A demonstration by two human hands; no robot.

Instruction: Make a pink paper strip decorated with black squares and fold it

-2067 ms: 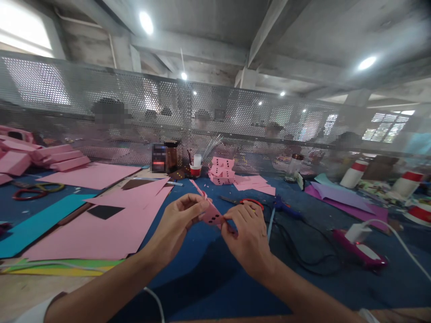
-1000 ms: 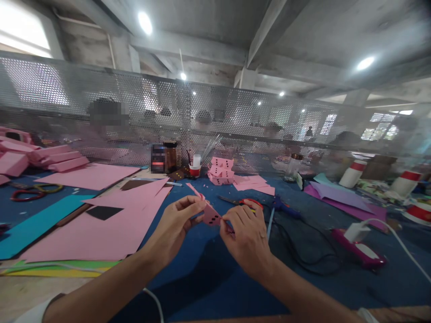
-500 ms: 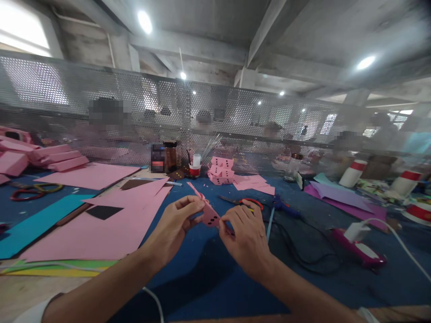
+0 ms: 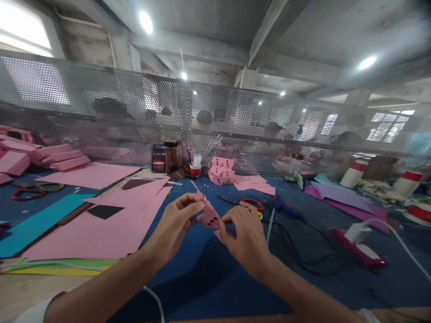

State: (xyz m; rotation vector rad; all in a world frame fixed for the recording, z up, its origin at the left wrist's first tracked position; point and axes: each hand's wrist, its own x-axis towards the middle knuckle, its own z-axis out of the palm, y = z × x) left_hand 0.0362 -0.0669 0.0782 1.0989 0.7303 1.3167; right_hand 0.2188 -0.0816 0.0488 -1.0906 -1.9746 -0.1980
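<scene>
A small folded pink paper piece [image 4: 211, 217] with black dots is held above the blue table [image 4: 202, 287]. My left hand [image 4: 173, 224] pinches its upper left part, where a narrow pink tip sticks up. At its right edge, the fingertips of my right hand [image 4: 247, 237] are closed on it, and a pink flap hangs below them. Behind my hands stands a stack of similar dotted pink pieces [image 4: 221, 171]. Scissors with red and yellow handles [image 4: 252, 204] lie just beyond my right hand, beside a blue glue gun [image 4: 286, 208].
Large pink sheets [image 4: 101, 233] and a blue strip [image 4: 40, 222] lie left, near more scissors [image 4: 30, 193]. A dark jar [image 4: 171, 158] and cup [image 4: 195, 169] stand behind. Purple sheets [image 4: 346, 202], black cable and a power strip [image 4: 360, 251] are right. People are beyond the mesh screen.
The pink piece has tilted a little between my hands, and its lower flap now shows below my right fingertips. Both hands keep their hold nearly in place.
</scene>
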